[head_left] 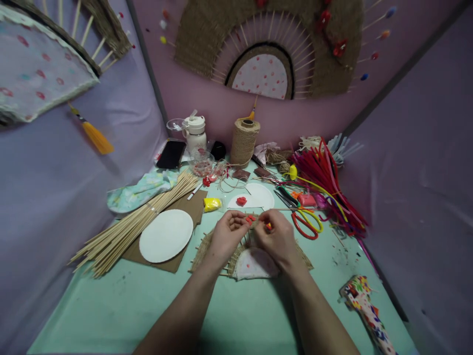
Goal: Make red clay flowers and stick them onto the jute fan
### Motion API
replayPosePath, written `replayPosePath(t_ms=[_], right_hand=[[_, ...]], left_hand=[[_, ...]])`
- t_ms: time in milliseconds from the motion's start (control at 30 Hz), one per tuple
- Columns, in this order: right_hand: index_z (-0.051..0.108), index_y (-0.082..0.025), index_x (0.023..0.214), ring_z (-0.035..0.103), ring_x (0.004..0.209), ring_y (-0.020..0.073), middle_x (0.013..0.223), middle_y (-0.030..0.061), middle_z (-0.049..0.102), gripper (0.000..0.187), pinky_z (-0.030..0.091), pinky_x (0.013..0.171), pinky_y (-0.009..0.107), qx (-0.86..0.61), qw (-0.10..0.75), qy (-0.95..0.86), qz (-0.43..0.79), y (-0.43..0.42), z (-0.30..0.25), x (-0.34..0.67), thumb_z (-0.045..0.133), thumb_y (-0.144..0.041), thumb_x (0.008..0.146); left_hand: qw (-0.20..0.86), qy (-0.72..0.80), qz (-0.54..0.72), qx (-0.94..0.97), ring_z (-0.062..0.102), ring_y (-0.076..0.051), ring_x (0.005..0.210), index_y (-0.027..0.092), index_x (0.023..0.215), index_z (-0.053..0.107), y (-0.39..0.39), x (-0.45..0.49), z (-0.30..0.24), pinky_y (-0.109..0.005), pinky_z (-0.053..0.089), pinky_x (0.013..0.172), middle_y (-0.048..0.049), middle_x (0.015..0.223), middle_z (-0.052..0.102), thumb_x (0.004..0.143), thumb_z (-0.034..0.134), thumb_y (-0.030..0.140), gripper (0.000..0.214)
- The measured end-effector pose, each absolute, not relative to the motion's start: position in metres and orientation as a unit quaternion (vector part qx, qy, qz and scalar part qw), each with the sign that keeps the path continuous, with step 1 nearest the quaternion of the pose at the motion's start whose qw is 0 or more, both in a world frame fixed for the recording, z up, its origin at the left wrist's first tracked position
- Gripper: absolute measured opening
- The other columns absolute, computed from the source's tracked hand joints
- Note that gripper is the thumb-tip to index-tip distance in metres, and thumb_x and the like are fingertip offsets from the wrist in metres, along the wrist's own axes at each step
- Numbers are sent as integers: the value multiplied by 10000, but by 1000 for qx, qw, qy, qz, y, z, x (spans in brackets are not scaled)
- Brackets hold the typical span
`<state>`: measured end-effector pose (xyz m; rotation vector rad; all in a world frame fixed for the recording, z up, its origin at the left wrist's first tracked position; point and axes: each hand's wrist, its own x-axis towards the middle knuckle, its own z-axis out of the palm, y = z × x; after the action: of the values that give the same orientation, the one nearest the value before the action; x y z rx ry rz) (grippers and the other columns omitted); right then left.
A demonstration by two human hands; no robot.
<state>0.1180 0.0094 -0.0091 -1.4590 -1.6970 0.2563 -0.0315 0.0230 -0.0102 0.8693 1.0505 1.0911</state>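
Observation:
A half-round woven twine fan piece (pixel 207 250) with stick spokes and a white fabric centre (pixel 254 264) lies on the mint table in front of me. Both hands hover over its far edge. My left hand (pixel 226 237) has curled fingers pinching near a small red bit (pixel 250 219). My right hand (pixel 276 239) is closed in a pinch on a tiny red and orange piece (pixel 268 226). A thin stick (pixel 295 209) runs rightward just beyond my fingers. What exactly the left fingers grip is hidden.
A bundle of bamboo skewers (pixel 136 224) and a white disc (pixel 166 235) on brown cardboard lie left. Red and yellow scissors (pixel 306 222), red pipe cleaners (pixel 327 180), a twine spool (pixel 244 140), a white bottle (pixel 195 132), a phone (pixel 171 154) and a patterned glue gun (pixel 364 305) surround the work.

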Motion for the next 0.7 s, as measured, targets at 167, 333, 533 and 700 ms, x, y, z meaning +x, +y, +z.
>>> replayPosePath(t_ms=[167, 333, 533, 700], right_hand=[[617, -208, 758, 566, 669, 160, 736, 15, 651, 93, 424, 632, 276, -629, 395, -634, 214, 50, 6, 126, 536, -252, 763], [649, -211, 659, 556, 622, 142, 649, -14, 654, 50, 382, 620, 260, -624, 316, -671, 245, 96, -8, 112, 609, -228, 684], [586, -205, 553, 469, 516, 114, 500, -40, 571, 198, 297, 513, 242, -650, 263, -654, 282, 122, -26, 110, 743, -312, 609], [567, -202, 555, 460, 479, 106, 483, -46, 563, 264, 301, 482, 235, -658, 248, -628, 333, 131, -32, 112, 799, -327, 540]], left_hand=[[702, 416, 525, 242, 578, -83, 704, 160, 846, 637, 26, -35, -11, -223, 438, 694, 9, 780, 649, 576, 792, 162, 311], [737, 370, 537, 175, 555, -69, 698, 136, 792, 678, 31, -41, -13, -214, 434, 688, -13, 783, 654, 574, 805, 188, 257], [739, 349, 562, 127, 530, -57, 671, 144, 781, 653, 35, -46, -18, -187, 401, 617, 6, 752, 623, 576, 818, 189, 267], [750, 337, 561, 94, 515, -50, 638, 147, 787, 637, 35, -47, -20, -174, 387, 582, 22, 710, 591, 586, 810, 159, 265]])
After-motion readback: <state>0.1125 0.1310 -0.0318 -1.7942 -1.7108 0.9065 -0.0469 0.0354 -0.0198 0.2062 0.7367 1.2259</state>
